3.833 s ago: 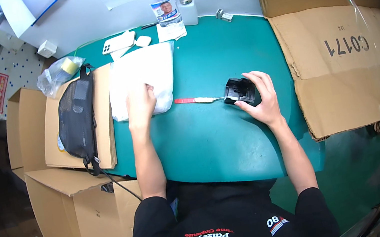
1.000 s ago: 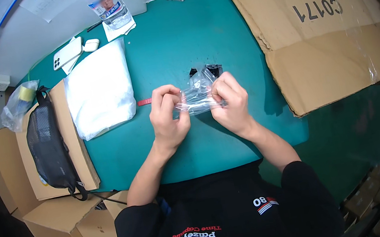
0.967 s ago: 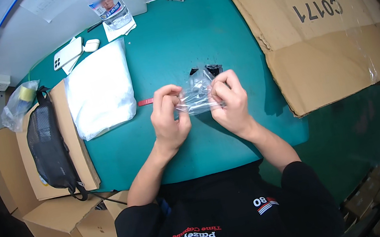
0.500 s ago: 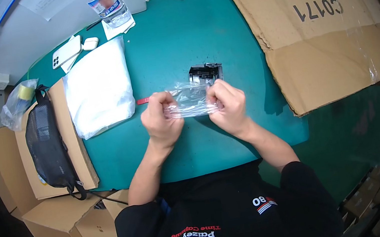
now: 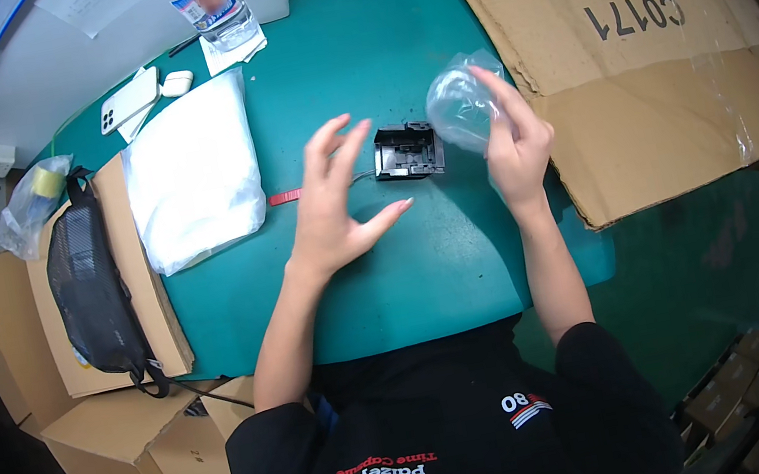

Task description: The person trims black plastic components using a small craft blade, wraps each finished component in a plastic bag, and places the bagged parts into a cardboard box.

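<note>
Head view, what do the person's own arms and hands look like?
The left sleeve and right sleeve are black, short and plain. Below them the forearms are bare. The left hand and right hand wear no gloves; no watch or bracelet shows.

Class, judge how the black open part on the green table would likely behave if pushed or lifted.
The black part looks like moulded plastic, so probably stiff. Its hollow interior suggests it is light for its size. Its boxy shape on the green table would likely slide rather than roll.

The boxy part (image 5: 408,153) is black, the plastic bag (image 5: 461,106) colourless, the tabletop (image 5: 349,65) green.
</note>
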`<control>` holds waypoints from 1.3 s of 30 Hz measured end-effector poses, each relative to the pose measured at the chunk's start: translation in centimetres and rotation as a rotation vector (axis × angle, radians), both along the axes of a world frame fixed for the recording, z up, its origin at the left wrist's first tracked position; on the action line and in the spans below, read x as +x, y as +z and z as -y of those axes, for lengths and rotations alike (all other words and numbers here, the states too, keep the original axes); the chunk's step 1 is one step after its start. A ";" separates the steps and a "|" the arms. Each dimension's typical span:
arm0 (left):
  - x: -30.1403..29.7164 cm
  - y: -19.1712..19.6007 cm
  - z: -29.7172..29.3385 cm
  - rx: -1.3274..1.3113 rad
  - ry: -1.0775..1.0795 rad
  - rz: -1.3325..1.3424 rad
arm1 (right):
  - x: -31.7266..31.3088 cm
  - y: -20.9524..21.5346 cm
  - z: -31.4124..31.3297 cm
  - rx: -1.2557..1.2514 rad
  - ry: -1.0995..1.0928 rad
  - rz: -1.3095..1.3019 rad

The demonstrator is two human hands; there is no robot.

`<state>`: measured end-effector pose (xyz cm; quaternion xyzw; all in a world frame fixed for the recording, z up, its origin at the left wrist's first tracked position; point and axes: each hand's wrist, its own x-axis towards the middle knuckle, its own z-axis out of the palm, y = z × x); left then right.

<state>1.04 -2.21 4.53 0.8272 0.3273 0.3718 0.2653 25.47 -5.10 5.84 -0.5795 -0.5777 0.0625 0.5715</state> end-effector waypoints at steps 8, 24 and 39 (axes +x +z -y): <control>2.4 -2.5 0.1 -0.036 0.042 -0.049 | 0.6 -2.6 -1.3 -0.375 -0.065 -0.215; 1.2 -1.9 0.4 0.038 0.001 0.225 | -2.8 -3.7 -0.2 -0.414 0.472 -0.582; 0.1 -0.9 0.2 0.131 0.135 -0.001 | -3.9 -2.0 0.8 0.008 0.136 0.225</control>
